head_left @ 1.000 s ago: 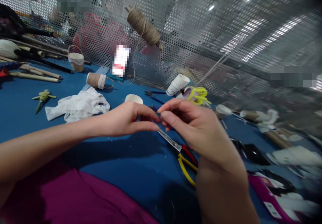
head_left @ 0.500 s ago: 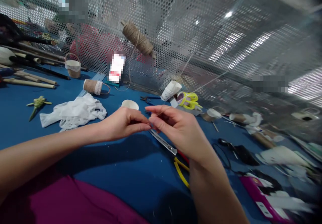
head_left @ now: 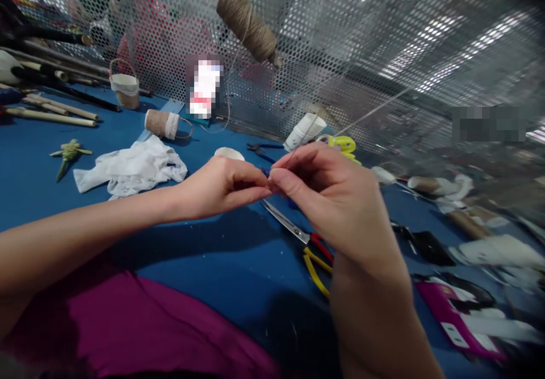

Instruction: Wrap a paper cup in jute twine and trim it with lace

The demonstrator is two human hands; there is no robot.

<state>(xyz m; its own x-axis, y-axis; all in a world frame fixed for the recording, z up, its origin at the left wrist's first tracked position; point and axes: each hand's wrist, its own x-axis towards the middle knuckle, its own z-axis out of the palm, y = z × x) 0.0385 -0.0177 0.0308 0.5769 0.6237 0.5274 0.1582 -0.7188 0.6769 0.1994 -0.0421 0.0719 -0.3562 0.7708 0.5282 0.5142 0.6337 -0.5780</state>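
Observation:
Over the blue table my left hand (head_left: pixel 227 186) and my right hand (head_left: pixel 336 197) meet at the fingertips, both pinched closed. A thin strand of twine (head_left: pixel 293 154) runs up from between the fingers of my right hand. What my left fingertips pinch is too small to make out. Just below the hands lie scissors (head_left: pixel 293 228) with red and yellow handles. Behind my left hand stands a pale round cup (head_left: pixel 230 153), partly covered by it. A spool of brown twine (head_left: pixel 247 24) is mounted on the mesh panel, its loose end hanging down.
White lace cloth (head_left: pixel 131 166), a green woven figure (head_left: pixel 70 154) and two small twine-wrapped baskets (head_left: pixel 125 92) lie on the left. Pliers (head_left: pixel 266 151) and a white paper cup (head_left: pixel 304 132) sit behind the hands. A purple box (head_left: pixel 451 316) is at right; the mesh panel (head_left: pixel 315 55) rises behind.
The view has shifted, so the table things appear higher and slightly right. My hands remain pinched together at the fingertips; my right hand has turned a little and covers more of the yellow-handled thing behind.

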